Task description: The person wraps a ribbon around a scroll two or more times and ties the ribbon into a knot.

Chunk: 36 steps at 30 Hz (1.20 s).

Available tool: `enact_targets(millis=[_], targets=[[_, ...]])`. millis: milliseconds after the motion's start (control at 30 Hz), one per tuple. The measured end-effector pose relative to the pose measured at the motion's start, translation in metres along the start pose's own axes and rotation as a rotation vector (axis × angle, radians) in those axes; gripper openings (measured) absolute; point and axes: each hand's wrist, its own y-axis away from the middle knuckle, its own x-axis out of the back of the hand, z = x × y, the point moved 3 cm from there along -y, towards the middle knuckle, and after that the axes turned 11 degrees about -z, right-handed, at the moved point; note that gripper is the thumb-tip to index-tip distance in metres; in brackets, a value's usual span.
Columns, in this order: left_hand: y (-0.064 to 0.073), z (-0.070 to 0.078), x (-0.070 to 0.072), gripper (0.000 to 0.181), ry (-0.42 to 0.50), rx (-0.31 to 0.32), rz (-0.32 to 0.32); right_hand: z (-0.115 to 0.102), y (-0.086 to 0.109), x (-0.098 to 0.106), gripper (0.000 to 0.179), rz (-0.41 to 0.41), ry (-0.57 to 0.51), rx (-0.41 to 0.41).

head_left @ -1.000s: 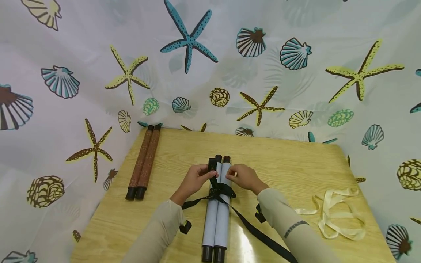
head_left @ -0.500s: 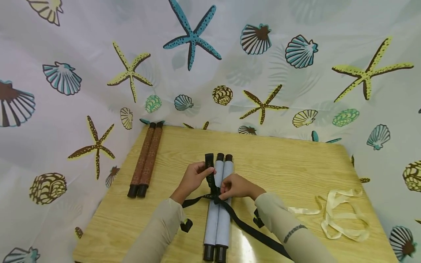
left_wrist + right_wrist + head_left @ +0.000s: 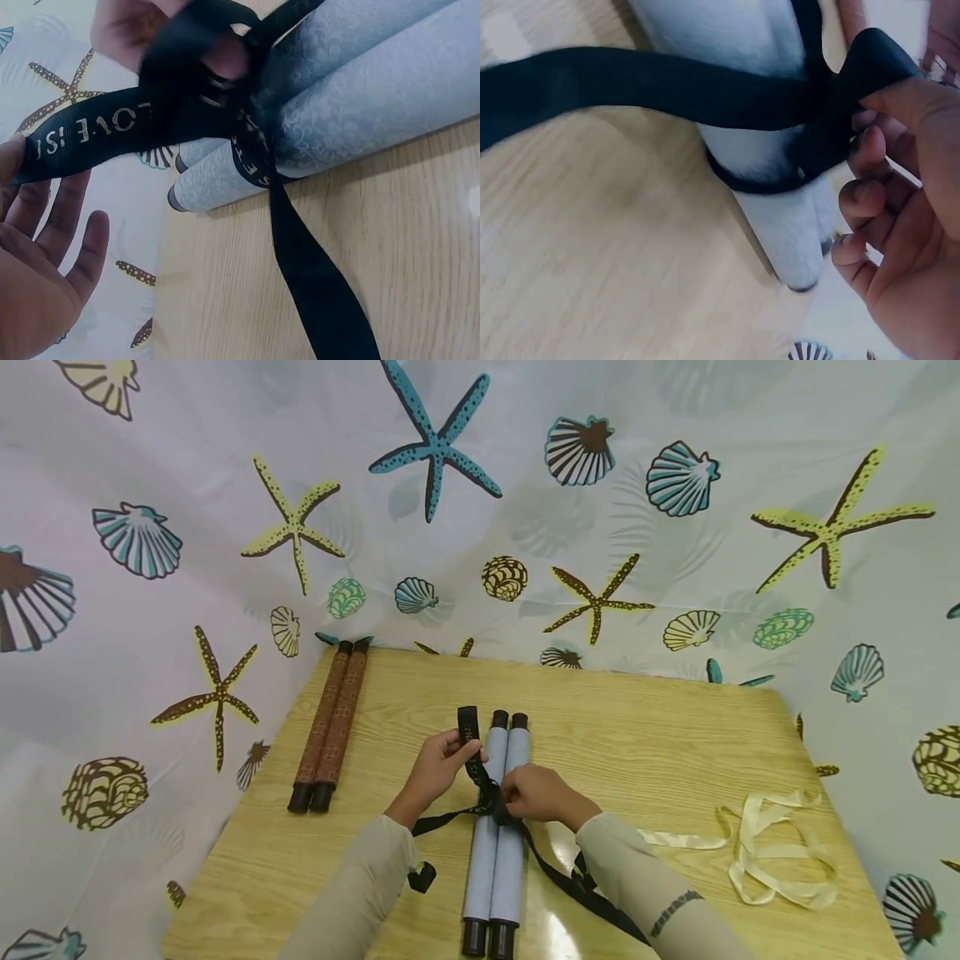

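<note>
Two pale blue-grey rolls (image 3: 495, 860) with dark end caps lie side by side on the table. Around them runs a black ribbon (image 3: 97, 131) printed with light lettering, gathered in a knot on top. My left hand (image 3: 435, 770) pinches a folded length of it between thumb and fingers, held up left of the rolls. Close over the knot, my right hand (image 3: 546, 793) pinches another part of the ribbon with thumb and forefinger, forming a bend (image 3: 874, 64). Its other fingers are curled. One long ribbon tail (image 3: 307, 262) trails to the right, under my right forearm.
Two reddish-brown patterned rolls (image 3: 335, 727) with black caps lie at the table's far left. A loose cream ribbon (image 3: 742, 860) is heaped at the right. White cloth (image 3: 480, 535) printed with shells and starfish rises behind the wooden table (image 3: 645, 735).
My right hand has come down from the upper part of the rolls to the knot and holds ribbon there. My left hand has drawn its ribbon length slightly left.
</note>
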Motion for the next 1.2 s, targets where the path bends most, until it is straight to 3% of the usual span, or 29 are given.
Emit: enact_targets(millis=[133, 267, 500, 900, 1200], targets=[[0.0, -0.007, 0.007, 0.022, 0.045, 0.032, 0.067, 0.007, 0.014, 0.014, 0.018, 0.078, -0.06, -0.013], [0.001, -0.013, 0.013, 0.021, 0.082, 0.054, 0.115, 0.014, 0.027, 0.029, 0.014, 0.133, -0.12, -0.078], [0.004, -0.017, 0.018, 0.021, 0.065, 0.117, 0.157, 0.029, 0.044, 0.046, 0.014, 0.206, -0.143, -0.166], [0.008, -0.035, 0.03, 0.027, 0.063, 0.236, 0.275, 0.061, 0.069, 0.043, 0.015, 0.185, -0.134, -0.24], [0.016, -0.049, 0.043, 0.031, 0.022, 0.32, 0.292, 0.08, 0.09, 0.038, 0.017, 0.114, -0.196, -0.215]])
